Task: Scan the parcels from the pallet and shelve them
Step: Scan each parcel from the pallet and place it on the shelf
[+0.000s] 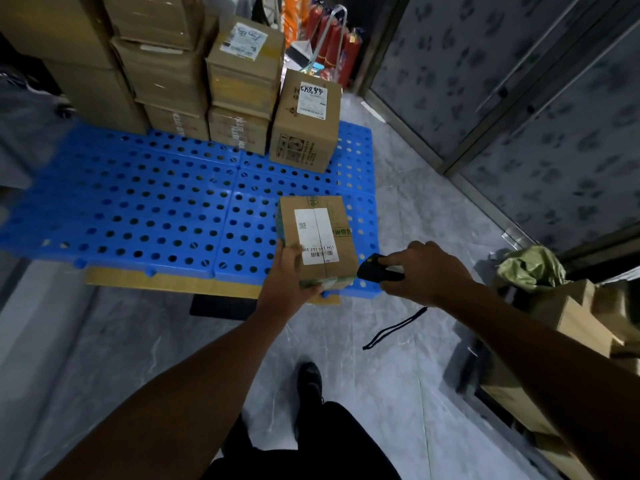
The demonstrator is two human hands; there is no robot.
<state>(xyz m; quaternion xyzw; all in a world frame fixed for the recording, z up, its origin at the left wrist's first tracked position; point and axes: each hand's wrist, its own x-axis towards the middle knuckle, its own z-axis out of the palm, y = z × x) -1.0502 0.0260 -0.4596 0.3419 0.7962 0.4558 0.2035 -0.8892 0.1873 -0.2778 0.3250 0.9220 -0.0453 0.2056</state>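
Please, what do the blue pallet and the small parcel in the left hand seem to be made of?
The blue pallet: probably moulded plastic, slightly glossy; its uniform colour and regular round holes suggest this. The small parcel: brown cardboard, matte, with folded flaps and a white paper label stuck on top.

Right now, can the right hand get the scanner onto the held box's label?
Probably yes. The right hand holds the scanner just beside the box gripped by the left hand; the label faces up with nothing between them.
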